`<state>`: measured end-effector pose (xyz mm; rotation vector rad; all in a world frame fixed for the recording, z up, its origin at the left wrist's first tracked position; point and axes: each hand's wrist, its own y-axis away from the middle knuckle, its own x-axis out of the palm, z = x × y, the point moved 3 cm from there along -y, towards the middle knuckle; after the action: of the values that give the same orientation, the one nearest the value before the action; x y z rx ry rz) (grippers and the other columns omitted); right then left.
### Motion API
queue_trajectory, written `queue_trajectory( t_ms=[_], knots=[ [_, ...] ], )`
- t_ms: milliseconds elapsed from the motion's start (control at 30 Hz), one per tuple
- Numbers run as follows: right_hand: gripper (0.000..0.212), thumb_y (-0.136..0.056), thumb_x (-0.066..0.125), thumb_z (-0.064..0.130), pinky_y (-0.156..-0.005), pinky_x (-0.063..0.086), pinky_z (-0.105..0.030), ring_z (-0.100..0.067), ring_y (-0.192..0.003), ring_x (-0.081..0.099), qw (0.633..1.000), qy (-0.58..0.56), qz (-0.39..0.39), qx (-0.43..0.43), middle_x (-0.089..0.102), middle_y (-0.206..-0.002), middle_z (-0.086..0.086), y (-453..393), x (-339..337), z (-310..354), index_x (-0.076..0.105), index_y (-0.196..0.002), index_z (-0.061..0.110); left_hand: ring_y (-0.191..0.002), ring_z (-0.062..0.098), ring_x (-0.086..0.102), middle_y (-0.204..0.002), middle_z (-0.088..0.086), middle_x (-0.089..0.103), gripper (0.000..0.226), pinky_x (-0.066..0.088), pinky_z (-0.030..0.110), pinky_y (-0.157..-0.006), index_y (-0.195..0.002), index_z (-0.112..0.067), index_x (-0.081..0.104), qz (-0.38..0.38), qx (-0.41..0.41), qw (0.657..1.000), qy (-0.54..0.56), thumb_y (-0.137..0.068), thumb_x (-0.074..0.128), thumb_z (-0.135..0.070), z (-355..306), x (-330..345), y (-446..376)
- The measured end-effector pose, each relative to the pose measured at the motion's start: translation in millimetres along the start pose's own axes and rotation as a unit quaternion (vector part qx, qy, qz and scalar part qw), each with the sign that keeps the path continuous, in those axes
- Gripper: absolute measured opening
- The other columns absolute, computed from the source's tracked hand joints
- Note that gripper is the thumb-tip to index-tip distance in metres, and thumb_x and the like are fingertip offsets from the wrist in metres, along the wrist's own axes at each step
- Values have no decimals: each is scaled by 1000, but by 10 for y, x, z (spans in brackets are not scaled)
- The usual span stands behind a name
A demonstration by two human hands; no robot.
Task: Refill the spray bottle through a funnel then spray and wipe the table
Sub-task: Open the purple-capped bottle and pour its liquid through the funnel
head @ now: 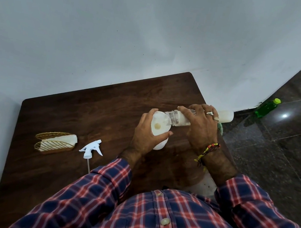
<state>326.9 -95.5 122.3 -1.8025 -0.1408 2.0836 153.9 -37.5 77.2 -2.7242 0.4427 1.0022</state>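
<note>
Near the right side of the bench (72,122), both hands meet over a white funnel (158,126). The left hand (148,134) has its grip closed around the funnel, thumb curled along the near rim and fingers wrapped behind the far rim. Below the funnel, a white spray bottle (159,145) stands on the bench; only a small part of it shows beneath the left palm.

The right hand (201,124) grips a clear bottle (176,118), held almost level, its threaded open mouth over the funnel bowl. Fingers curl over the top of it, hiding its middle. White liquid sits in the far end, which juts past the bench edge over the floor (284,150). Whether liquid is flowing cannot be made out.

To the left, well apart from the hands, a white sprayer head (91,149) lies on its side with its tube pointing toward the person. Further left stands a gold wire holder (55,142) with white napkins (60,140).

Open wood lies behind the hands up to the wall (118,33), and between the sprayer head and the left arm. A plaid shirt (151,219) covers the near edge. On the floor by the wall, a green bottle (266,108) stands.
</note>
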Motion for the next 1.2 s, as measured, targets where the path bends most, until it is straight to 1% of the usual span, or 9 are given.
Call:
queue_trajectory(
  t_ms=[133, 267, 433, 733, 833, 933, 1100, 1200],
  knots=[
    [68, -61, 77, -1, -106, 35, -55, -38, -113, 54, 1000, -1, -15, -5, 63, -115, -10, -2, -3, -3, 65, -122, 27, -109, 2, 43, -133, -5, 48, 88, 41, 17, -86, -139, -28, 38, 3, -4, 1000, 3, -67, 81, -54, -1, 3, -6],
    [68, -61, 76, 1, -106, 34, -56, -37, -114, 53, 1000, 1, -11, -8, 63, -116, -10, -13, 2, -8, 65, -123, 28, -109, 1, 42, -132, -7, 47, 87, 38, 16, -85, -139, -30, 38, 4, -7, 1000, 6, -68, 81, -53, -2, 2, -9],
    [68, -61, 77, 2, -106, 35, -57, -37, -114, 53, 1000, 3, -8, -8, 63, -115, -9, -15, 17, -22, 64, -123, 29, -109, 2, 43, -132, -7, 47, 87, 40, 20, -86, -139, -32, 37, 5, -10, 1000, 3, -67, 80, -55, 6, 12, -7],
    [68, -62, 77, 1, -106, 35, -57, -37, -114, 54, 1000, 4, -15, -11, 63, -115, -9, -16, 24, -24, 63, -122, 29, -111, 2, 42, -133, -6, 47, 88, 42, 20, -87, -140, -30, 37, 5, -9, 1000, 5, -68, 81, -53, 2, 9, -5],
    [68, -62, 78, 3, -105, 36, -56, -36, -115, 53, 1000, 5, -10, -10, 62, -115, -8, -16, 33, -26, 63, -123, 30, -111, 1, 42, -133, -6, 47, 87, 41, 18, -86, -140, -30, 37, 2, -8, 1000, 6, -68, 81, -53, -4, 6, -5],
    [68, -62, 78, 5, -107, 34, -56, -36, -114, 53, 1000, 9, -15, -14, 62, -115, -7, -15, 32, -26, 63, -123, 31, -110, 1, 42, -133, -5, 47, 88, 40, 17, -86, -140, -28, 38, 2, -8, 1000, 8, -68, 81, -52, -13, 3, 0],
    [68, -61, 81, 8, -107, 34, -55, -35, -114, 54, 1000, 15, -20, -17, 62, -115, -7, -18, 35, -27, 63, -122, 30, -109, -1, 41, -133, -7, 47, 87, 35, 9, -83, -140, -30, 37, 4, -13, 1000, 1, -68, 81, -53, -12, 8, 1],
    [67, -61, 81, 7, -108, 33, -55, -35, -113, 54, 999, 14, -23, -18, 63, -114, -7, -24, 33, -25, 64, -122, 30, -109, 0, 42, -132, -6, 48, 87, 42, 17, -88, -140, -29, 38, 1, -13, 1000, 4, -68, 81, -52, -11, 6, 1]
  ],
)
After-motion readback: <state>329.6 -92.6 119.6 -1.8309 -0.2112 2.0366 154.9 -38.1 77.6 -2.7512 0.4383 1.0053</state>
